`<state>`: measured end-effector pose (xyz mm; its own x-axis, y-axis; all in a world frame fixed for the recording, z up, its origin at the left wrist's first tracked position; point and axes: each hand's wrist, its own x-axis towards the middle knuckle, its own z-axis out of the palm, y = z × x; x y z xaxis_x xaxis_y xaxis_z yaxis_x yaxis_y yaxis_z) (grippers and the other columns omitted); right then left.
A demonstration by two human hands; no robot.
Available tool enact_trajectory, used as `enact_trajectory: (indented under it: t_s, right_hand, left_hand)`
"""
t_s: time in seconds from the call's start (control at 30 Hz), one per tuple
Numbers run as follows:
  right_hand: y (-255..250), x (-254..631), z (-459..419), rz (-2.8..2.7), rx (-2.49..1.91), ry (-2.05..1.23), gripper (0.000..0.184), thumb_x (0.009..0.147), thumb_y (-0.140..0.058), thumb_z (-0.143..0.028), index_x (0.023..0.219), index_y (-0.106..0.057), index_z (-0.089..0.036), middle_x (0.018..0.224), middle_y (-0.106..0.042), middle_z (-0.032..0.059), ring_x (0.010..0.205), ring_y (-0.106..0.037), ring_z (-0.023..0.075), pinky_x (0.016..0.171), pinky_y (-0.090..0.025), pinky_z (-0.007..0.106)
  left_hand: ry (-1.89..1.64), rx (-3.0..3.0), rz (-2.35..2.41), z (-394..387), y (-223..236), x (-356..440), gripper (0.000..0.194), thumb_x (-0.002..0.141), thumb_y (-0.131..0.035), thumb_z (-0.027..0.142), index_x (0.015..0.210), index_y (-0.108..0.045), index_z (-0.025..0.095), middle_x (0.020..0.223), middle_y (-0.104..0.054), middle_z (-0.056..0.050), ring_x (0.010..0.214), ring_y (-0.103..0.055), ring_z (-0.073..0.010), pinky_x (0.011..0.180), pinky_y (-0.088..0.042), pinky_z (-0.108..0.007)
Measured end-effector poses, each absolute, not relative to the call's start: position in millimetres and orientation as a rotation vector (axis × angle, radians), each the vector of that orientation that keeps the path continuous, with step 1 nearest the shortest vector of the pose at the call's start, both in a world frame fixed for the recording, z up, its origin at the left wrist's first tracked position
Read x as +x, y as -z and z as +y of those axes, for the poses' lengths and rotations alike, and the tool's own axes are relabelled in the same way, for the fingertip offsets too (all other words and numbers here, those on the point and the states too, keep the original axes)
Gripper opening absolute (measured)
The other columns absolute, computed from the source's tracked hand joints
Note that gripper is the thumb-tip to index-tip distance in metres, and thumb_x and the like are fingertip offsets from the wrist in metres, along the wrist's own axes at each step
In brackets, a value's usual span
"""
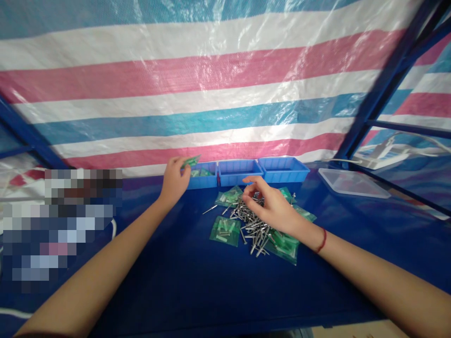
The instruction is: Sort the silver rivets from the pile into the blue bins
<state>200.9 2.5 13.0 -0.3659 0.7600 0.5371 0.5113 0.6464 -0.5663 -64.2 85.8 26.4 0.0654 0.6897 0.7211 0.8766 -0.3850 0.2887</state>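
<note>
Fingers of my left hand [176, 183] are together on a thin green-and-clear plastic packet [192, 161], gripped near its edge. Taking the heap of slim silver metal fasteners [259, 230] as the centre of the dial, that packet is at ten, by the blue plastic bin with packets inside [203, 182]. My right hand [273, 204] is over the heap, forefinger lifted apart from the thumb, the other fingers curled.

A light pinch at the edge should suit such a flimsy packet, with the palm kept high enough to clear the bin's rim. Over the heap, I'd judge it best to come down with fingertips only and take a fastener by its shank, since the pieces lie crossed and could drag one another. The flat green packet at eight [225, 230] and the green packets at four [285, 244] lie close enough to be nudged by a careless wrist.

I cannot tell whether my curled right fingertips meet the thumb or pinch something small. That hand hides part of the heap and cuts across the middle blue bin [236, 180] at twelve. My left hand covers the near bin's left end. What the held packet contains is too blurred to make out, and well out at nine a patch is pixelated.
</note>
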Motion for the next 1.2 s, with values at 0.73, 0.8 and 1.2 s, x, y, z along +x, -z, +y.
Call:
enact_trajectory:
  t_s: [0.73,0.8,1.2]
  right_hand:
    - [-21.2,196.9,-3.1,-2.551,-0.892,-0.118,0.018,0.085,-0.045,-0.016,0.077,-0.061,-0.016,0.078,-0.06,0.0049,0.076,-0.053,0.0167,0.074,-0.038,0.032]
    - [-21.3,197.2,-3.8,-2.552,-0.892,-0.131,0.017,0.084,-0.045,-0.016,0.077,-0.061,-0.016,0.078,-0.06,0.0051,0.077,-0.053,0.0168,0.074,-0.038,0.032]
    - [-26.2,199.7,-3.5,-2.333,-0.985,-0.144,0.026,0.09,-0.042,-0.027,0.073,-0.059,-0.018,0.072,-0.061,0.0041,0.071,-0.054,0.0163,0.07,-0.039,0.032]
  left_hand:
    - [0.68,-2.644,-1.804,41.9,6.6,-9.2,0.037,0.079,-0.056,0.047,0.1,-0.061,0.016,0.105,-0.061,-0.011,0.101,-0.055,-0.0295,0.085,-0.043,-0.043]
    - [0.815,-2.691,-1.877,44.3,8.2,-9.5,0.032,0.078,-0.059,0.041,0.099,-0.056,0.017,0.099,-0.063,-0.008,0.095,-0.058,-0.0255,0.082,-0.045,-0.039]
    - [1.901,-2.897,-1.687,49.6,-7.1,-8.0,0.018,0.079,-0.057,0.024,0.094,-0.057,0.015,0.094,-0.067,-0.007,0.087,-0.064,-0.0186,0.081,-0.049,-0.034]
